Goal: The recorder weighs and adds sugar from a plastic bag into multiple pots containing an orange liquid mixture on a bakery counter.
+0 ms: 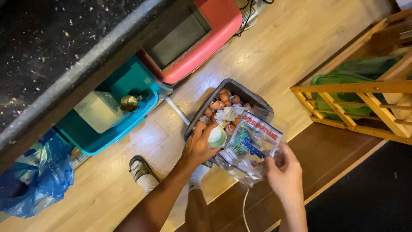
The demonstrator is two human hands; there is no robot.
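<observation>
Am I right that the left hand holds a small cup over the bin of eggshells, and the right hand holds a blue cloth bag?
Not quite. The head view shows the left hand holding the small cup over the bin of eggshells, but the right hand holds a clear plastic bag with blue and red print, not a blue cloth one.

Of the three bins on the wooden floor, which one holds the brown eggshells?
The dark grey rectangular plastic bin, directly under both hands. The teal plastic bin holds a pale box and a metal cup, and the red plastic bin shows only a dark inside.
</observation>
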